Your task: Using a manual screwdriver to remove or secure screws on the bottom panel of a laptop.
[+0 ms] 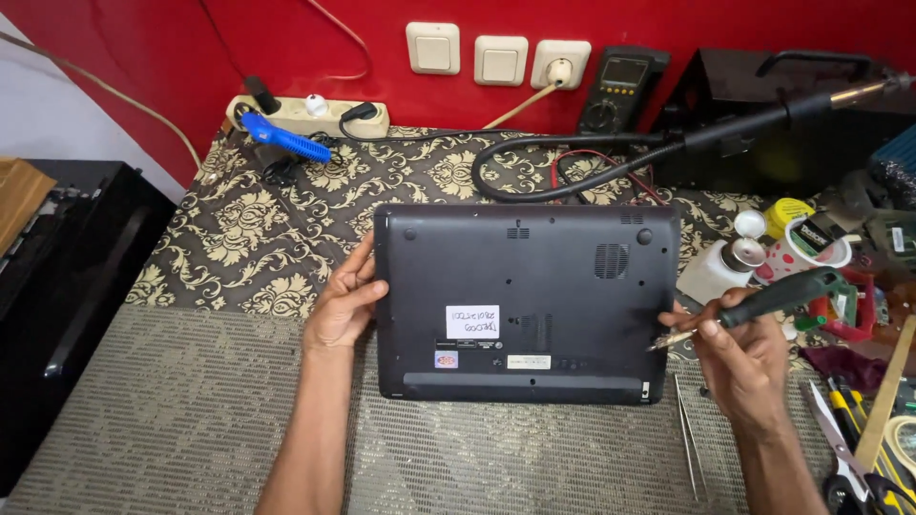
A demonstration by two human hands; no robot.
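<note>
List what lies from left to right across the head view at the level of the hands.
Black case → left hand → upturned black laptop → right hand holding a green-handled screwdriver → scissors.

One laptop (pixel 527 303), one screwdriver (pixel 763 303), perhaps two tweezers (pixel 689 434).
</note>
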